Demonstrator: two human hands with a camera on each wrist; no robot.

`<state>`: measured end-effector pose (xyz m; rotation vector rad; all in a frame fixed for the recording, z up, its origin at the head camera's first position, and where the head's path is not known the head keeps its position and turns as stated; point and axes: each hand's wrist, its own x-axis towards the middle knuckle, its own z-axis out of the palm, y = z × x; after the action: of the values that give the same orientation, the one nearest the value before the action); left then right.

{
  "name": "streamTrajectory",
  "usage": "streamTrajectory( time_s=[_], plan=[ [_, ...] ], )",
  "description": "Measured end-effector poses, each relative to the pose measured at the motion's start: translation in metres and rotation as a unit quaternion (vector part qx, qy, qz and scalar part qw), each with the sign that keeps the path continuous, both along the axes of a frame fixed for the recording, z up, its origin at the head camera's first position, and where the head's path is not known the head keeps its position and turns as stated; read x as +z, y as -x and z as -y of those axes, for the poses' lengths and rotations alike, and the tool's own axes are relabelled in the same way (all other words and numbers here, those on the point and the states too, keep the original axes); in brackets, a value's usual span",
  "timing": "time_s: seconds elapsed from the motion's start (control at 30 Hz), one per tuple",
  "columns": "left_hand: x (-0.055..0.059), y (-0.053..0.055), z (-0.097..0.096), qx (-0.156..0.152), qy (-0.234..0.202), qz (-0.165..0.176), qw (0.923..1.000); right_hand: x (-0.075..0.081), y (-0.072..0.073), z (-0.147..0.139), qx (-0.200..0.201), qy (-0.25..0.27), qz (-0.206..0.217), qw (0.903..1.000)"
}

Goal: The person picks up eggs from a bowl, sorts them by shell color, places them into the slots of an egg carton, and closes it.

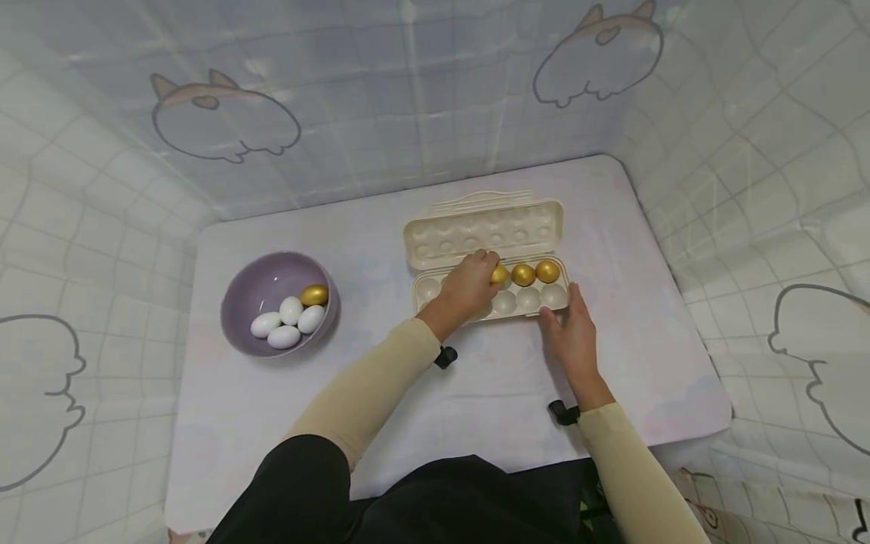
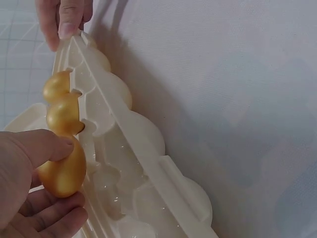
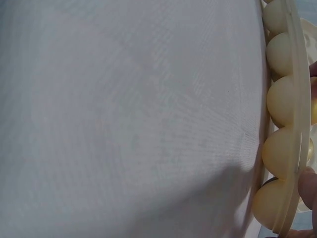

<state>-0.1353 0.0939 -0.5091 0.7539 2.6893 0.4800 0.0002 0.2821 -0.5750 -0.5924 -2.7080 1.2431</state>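
Observation:
My left hand (image 1: 467,285) pinches a golden egg (image 2: 64,171) between thumb and fingers, over the back row of an open cream egg carton (image 1: 504,304). Two more golden eggs, one in the middle (image 1: 522,274) and one at the right end (image 1: 547,271), sit in that row's cups to the right. The carton's front-row cups show no eggs, though my left hand hides part of the left side. At the right front corner my right hand (image 1: 574,336) grips the carton, its thumb (image 3: 308,184) on the rim.
To the left stands a purple bowl (image 1: 238,291) holding several white eggs (image 1: 284,337) and one golden egg (image 1: 314,295). The carton's lid (image 1: 484,234) leans open behind the cups. Curtains (image 1: 421,98) rise around the cloth-covered table (image 1: 476,400).

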Motion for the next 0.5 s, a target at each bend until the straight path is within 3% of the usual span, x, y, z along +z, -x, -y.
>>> streamTrajectory(
  time_s=[0.5],
  plan=[
    [-0.0067,0.0013,-0.0066,-0.064,0.083,-0.053,0.9931,-0.0031,0.0002,0.0026,0.006,-0.004,-0.007,1.0]
  ],
)
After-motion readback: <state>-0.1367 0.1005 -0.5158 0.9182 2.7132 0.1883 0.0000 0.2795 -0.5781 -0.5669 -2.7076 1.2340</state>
